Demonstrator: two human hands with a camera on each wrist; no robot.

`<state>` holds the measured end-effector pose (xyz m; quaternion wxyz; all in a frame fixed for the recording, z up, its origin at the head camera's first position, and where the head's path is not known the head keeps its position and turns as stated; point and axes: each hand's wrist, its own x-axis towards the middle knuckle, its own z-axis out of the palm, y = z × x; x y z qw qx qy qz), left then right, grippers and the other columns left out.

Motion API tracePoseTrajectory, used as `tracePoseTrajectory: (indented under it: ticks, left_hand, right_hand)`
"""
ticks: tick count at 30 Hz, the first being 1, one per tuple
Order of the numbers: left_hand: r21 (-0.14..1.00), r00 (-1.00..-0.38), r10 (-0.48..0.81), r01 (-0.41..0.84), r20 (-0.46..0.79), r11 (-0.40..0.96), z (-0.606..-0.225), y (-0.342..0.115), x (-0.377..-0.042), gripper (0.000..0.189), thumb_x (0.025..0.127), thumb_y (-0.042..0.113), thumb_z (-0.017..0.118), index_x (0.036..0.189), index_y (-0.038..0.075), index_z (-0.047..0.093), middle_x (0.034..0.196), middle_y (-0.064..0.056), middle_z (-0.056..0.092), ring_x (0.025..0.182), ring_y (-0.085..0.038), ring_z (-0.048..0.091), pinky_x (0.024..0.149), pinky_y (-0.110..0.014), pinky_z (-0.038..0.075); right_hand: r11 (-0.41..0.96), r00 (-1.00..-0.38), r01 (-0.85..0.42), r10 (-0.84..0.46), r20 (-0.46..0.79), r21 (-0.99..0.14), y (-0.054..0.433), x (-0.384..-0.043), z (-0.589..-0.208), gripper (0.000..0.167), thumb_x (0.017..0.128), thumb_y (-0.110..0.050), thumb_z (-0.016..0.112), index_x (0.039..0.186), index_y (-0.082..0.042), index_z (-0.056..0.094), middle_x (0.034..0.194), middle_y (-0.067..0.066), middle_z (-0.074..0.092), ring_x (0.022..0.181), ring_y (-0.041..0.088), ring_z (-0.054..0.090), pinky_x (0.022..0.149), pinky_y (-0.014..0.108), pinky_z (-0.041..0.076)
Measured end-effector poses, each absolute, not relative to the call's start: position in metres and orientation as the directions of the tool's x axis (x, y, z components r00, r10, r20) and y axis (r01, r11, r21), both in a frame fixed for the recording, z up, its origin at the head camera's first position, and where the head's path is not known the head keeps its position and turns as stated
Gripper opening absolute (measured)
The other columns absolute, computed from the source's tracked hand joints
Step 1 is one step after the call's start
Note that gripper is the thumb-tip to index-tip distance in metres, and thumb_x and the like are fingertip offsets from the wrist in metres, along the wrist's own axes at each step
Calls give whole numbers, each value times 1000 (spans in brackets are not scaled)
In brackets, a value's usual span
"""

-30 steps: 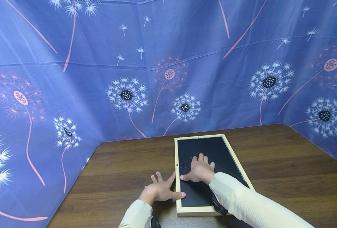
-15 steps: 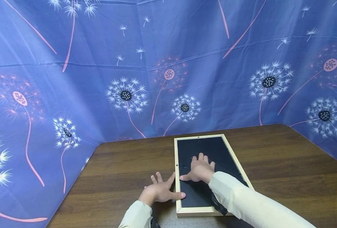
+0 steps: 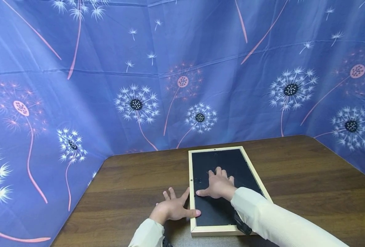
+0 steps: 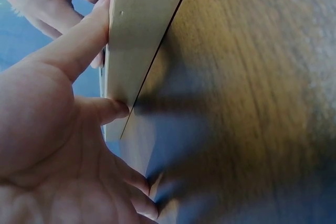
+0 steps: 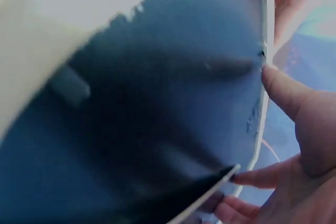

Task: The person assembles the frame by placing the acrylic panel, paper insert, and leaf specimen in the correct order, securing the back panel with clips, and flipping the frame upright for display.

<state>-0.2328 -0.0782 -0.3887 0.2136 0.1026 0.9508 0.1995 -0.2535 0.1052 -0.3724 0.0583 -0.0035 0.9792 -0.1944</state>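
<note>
A picture frame (image 3: 207, 228) with a pale wooden rim lies back side up on the table, its black backing board (image 3: 214, 212) facing up. My left hand (image 3: 174, 208) is at its near left side, thumb laid across the rim. In the left wrist view, the index fingertip touches the frame's outer side (image 4: 139, 19). My right hand (image 3: 220, 186) is spread over the backing, its thumb at the left rim. The right wrist view shows a dark flap with a pale edge (image 5: 210, 193) beside the right fingers (image 5: 257, 178); whether they grip it is unclear.
The brown wood-grain table (image 3: 133, 178) reaches back to a blue curtain (image 3: 238, 89) with a dandelion print, which also hangs along the left and right. Dark straps (image 3: 242, 224) sit at both cuffs.
My right hand has shifted slightly to the right on the backing. The left hand and the picture frame stay in place.
</note>
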Motion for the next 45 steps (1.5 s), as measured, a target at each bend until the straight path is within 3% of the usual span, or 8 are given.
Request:
tracePoseTrajectory:
  ticks: [4, 10, 16, 23, 27, 33, 38, 45]
  left_hand:
    - [416, -892, 280, 117, -355, 902, -388, -80, -233, 92, 88, 62, 70, 160, 18, 33, 158, -43, 7, 145, -63, 4, 101, -86, 13]
    - [393, -898, 282, 137, -339, 909, -388, -82, -231, 91, 88, 61, 70, 159, 18, 35, 157, -44, 11, 145, -63, 8, 101, -85, 16]
    - [399, -905, 283, 143, -318, 906, -387, -85, -231, 92, 88, 61, 70, 159, 17, 34, 157, -44, 12, 144, -64, 10, 101, -84, 18]
    - [413, -906, 294, 153, -303, 898, -387, -86, -231, 92, 87, 61, 71, 159, 16, 34, 157, -44, 13, 144, -63, 11, 101, -85, 17]
    - [428, -891, 327, 175, -314, 887, -383, -87, -235, 87, 90, 59, 69, 157, 14, 38, 156, -40, 23, 143, -64, 14, 104, -82, 18]
    - [491, -927, 355, 256, -118, 832, -373, -87, -249, 74, 92, 45, 74, 143, -4, 52, 140, -27, 57, 133, -50, 48, 108, -64, 36]
    - [502, -961, 275, 254, 35, 827, -370, -82, -260, 72, 90, 40, 77, 139, -7, 54, 129, -29, 63, 121, -49, 58, 99, -61, 46]
    - [607, -980, 197, 176, 33, 775, -373, -71, -271, 74, 91, 36, 77, 143, -8, 48, 130, -31, 61, 122, -51, 56, 100, -62, 45]
  right_hand:
    - [888, -982, -16, -100, -159, -459, 115, -257, -363, 80, 85, -40, 83, 142, 7, 52, 143, 33, 40, 129, 47, 39, 103, 65, 33]
    - [781, -963, -42, -198, -183, -624, 137, -262, -353, 54, 92, -28, 76, 131, 6, 62, 140, 30, 51, 128, 47, 50, 100, 60, 45]
    - [723, -957, -63, -239, -164, -688, 161, -266, -348, 45, 96, -26, 70, 128, 6, 64, 127, 22, 63, 120, 41, 59, 97, 55, 49]
    - [643, -961, -45, -236, -142, -765, 192, -268, -349, 38, 99, -20, 66, 125, 8, 63, 101, 11, 66, 87, 23, 60, 73, 38, 53]
    - [641, -970, -80, -226, -89, -763, 214, -268, -351, 38, 100, -20, 65, 125, 10, 63, 104, 11, 67, 87, 23, 59, 70, 36, 53]
    - [684, -985, -110, -174, -15, -722, 243, -272, -355, 38, 99, -20, 65, 124, 10, 64, 106, 15, 71, 91, 26, 65, 69, 37, 55]
    - [699, -994, -97, -108, 30, -708, 260, -278, -361, 39, 96, -18, 69, 121, 11, 64, 97, 12, 70, 83, 24, 64, 65, 34, 52]
    - [671, -998, -38, -58, -2, -740, 277, -285, -365, 55, 95, -19, 70, 133, 16, 52, 118, 30, 63, 100, 35, 67, 77, 44, 58]
